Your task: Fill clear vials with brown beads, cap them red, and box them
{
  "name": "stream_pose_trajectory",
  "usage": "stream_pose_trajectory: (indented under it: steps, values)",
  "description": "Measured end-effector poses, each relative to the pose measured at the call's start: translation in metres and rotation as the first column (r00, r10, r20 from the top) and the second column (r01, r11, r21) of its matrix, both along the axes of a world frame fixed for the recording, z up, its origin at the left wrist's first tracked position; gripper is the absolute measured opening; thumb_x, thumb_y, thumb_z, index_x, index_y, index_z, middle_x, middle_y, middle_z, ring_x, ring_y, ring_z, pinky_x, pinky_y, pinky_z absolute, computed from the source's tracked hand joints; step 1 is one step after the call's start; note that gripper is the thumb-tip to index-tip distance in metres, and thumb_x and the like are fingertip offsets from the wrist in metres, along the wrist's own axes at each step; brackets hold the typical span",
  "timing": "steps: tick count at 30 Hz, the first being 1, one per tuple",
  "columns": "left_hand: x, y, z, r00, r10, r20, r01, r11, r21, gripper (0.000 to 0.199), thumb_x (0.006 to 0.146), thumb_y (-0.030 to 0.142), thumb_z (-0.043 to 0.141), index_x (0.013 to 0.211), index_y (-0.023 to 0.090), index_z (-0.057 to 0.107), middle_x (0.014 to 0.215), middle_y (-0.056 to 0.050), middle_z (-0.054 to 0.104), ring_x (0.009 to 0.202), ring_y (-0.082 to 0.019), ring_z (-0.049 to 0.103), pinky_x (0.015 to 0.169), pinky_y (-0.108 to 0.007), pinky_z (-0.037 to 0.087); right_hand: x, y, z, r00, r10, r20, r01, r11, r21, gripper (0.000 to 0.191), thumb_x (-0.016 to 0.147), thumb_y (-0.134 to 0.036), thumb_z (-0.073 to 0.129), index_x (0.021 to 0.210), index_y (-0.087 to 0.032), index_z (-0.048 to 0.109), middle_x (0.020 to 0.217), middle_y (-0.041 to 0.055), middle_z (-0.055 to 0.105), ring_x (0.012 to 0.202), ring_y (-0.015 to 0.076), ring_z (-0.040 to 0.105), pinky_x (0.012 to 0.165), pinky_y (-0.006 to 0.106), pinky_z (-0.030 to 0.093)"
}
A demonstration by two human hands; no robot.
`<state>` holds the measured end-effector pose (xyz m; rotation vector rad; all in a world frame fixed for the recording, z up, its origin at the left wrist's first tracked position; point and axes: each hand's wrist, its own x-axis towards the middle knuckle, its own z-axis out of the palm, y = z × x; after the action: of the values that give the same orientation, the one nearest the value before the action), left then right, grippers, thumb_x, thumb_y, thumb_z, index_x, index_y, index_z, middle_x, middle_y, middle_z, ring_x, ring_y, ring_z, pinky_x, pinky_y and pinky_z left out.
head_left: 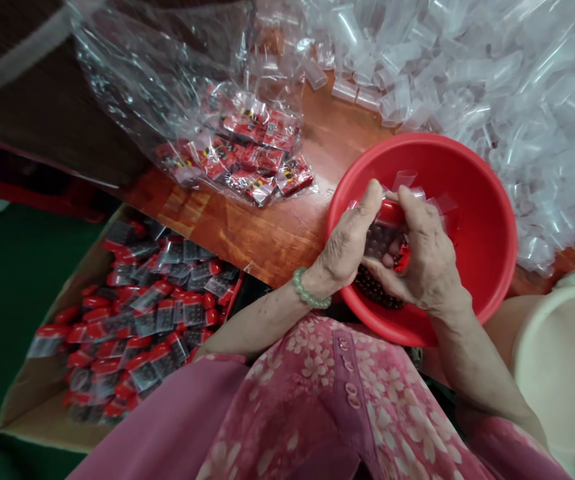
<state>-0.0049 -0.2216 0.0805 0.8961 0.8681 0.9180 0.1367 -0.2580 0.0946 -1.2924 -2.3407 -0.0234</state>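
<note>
Over a red bowl (pixel 487 200), my left hand (pixel 348 243) and my right hand (pixel 430 257) hold one small clear container with a red top (pixel 390 213) between them. Dark round pieces show through its clear wall. The thumbs and fingers press on it from both sides. Below the hands, dark round beads (pixel 374 287) lie in the near left part of the bowl. Several clear plastic pieces (pixel 442 203) and something shiny red lie behind and under my fingers. A green bead bracelet (pixel 312 290) circles my left wrist.
A cardboard box (pixel 32 407) full of red-topped containers (pixel 142 320) stands at the lower left. A clear bag (pixel 167 87) with red packets (pixel 260 160) lies on the wooden table (pixel 247 233). Many clear tubes (pixel 467 87) are heaped behind the bowl. A pale bucket (pixel 562 373) is at the right.
</note>
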Motion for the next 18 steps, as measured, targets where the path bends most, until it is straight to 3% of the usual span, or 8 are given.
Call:
stream_pose_trajectory:
  steps: [3,6,9,12,15,18]
  values:
    - [-0.003,0.002,0.011,0.994,-0.093,0.059,0.094,0.995,-0.026,0.083,0.104,0.069,0.005,0.103,0.017,0.069,0.068,-0.006,0.064,0.062,-0.015,0.067,0.057,-0.029,0.058,0.001,0.000,0.004,0.999,-0.039,0.016,0.040,0.998,-0.046,0.091,0.098,-0.058,0.056,0.167,-0.023,0.009,0.150,0.0212,0.052,0.136,0.0394,0.053,0.109,0.061,0.049]
    - [-0.008,0.003,0.015,0.997,-0.070,-0.027,0.071,0.996,0.057,0.076,0.105,0.067,0.010,0.114,0.017,0.066,0.071,-0.006,0.064,0.069,-0.017,0.068,0.062,-0.030,0.059,0.001,-0.002,0.007,0.995,-0.084,0.059,0.087,0.995,-0.053,0.086,0.097,-0.060,0.055,0.164,-0.020,0.019,0.146,0.0231,0.052,0.132,0.0405,0.053,0.107,0.061,0.048]
    - [-0.012,-0.001,0.011,0.994,-0.105,-0.042,0.109,0.989,0.102,0.075,0.103,0.073,0.014,0.120,0.019,0.064,0.073,-0.005,0.062,0.071,-0.018,0.067,0.062,-0.031,0.059,0.000,-0.004,0.007,0.992,-0.093,0.088,0.099,0.993,-0.068,0.083,0.097,-0.060,0.053,0.161,-0.017,0.023,0.144,0.0239,0.054,0.130,0.0414,0.054,0.106,0.062,0.046]
    - [-0.014,-0.008,0.005,0.969,-0.241,0.047,0.239,0.970,0.042,0.074,0.102,0.073,0.013,0.118,0.022,0.063,0.073,-0.004,0.059,0.068,-0.018,0.065,0.059,-0.031,0.058,0.001,-0.005,0.005,0.997,-0.049,0.056,0.053,0.996,-0.075,0.083,0.096,-0.059,0.053,0.160,-0.016,0.022,0.143,0.0245,0.054,0.130,0.0412,0.053,0.105,0.061,0.047]
    - [-0.016,-0.015,0.000,0.932,-0.339,0.132,0.342,0.940,-0.001,0.054,0.102,0.068,0.038,0.115,0.022,0.062,0.078,-0.003,0.060,0.071,-0.017,0.062,0.061,-0.030,0.054,0.002,-0.005,0.002,1.000,-0.001,0.002,0.002,0.999,-0.045,0.080,0.095,-0.053,0.057,0.159,-0.016,0.025,0.139,0.0230,0.056,0.126,0.0384,0.055,0.103,0.058,0.050]
    - [-0.017,-0.019,-0.002,0.921,-0.349,0.172,0.351,0.936,0.018,0.039,0.092,0.053,0.068,0.112,0.021,0.061,0.085,-0.002,0.061,0.079,-0.016,0.060,0.071,-0.030,0.053,0.003,-0.007,0.002,0.999,0.030,-0.016,-0.029,0.999,0.045,0.074,0.093,-0.043,0.058,0.155,-0.014,0.031,0.129,0.0208,0.060,0.117,0.0352,0.059,0.096,0.053,0.054]
